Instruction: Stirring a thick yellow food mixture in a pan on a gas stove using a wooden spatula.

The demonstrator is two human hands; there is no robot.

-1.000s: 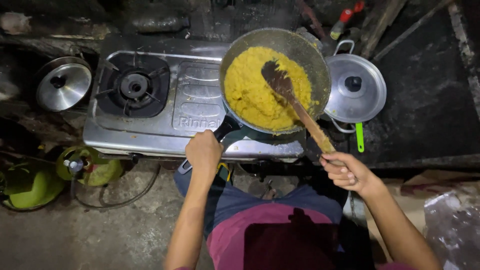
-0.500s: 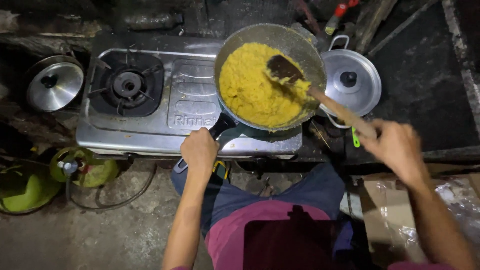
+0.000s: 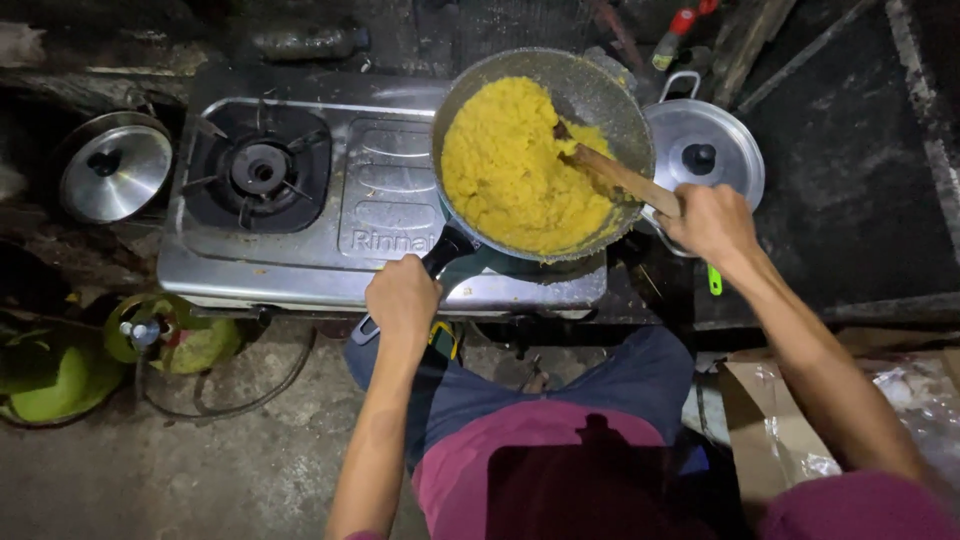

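Observation:
A grey frying pan (image 3: 600, 85) full of yellow mash (image 3: 510, 165) sits on the right burner of a steel two-burner stove (image 3: 385, 215). My left hand (image 3: 402, 300) grips the pan's black handle (image 3: 448, 248) at the stove's front edge. My right hand (image 3: 712, 222) holds a wooden spatula (image 3: 615, 175) by its handle at the pan's right rim. The spatula's blade is dug into the right side of the mash.
The left burner (image 3: 258, 170) is bare. A steel lid (image 3: 112, 170) lies left of the stove, and a lidded steel pot (image 3: 705, 150) stands right of the pan. A green gas cylinder (image 3: 175, 335) with a hose sits on the floor lower left. Cardboard (image 3: 770, 430) lies lower right.
My right hand has moved up and in towards the pan's right rim, and the spatula blade has slid from the pan's top into the right side of the mash. My left hand stays on the handle.

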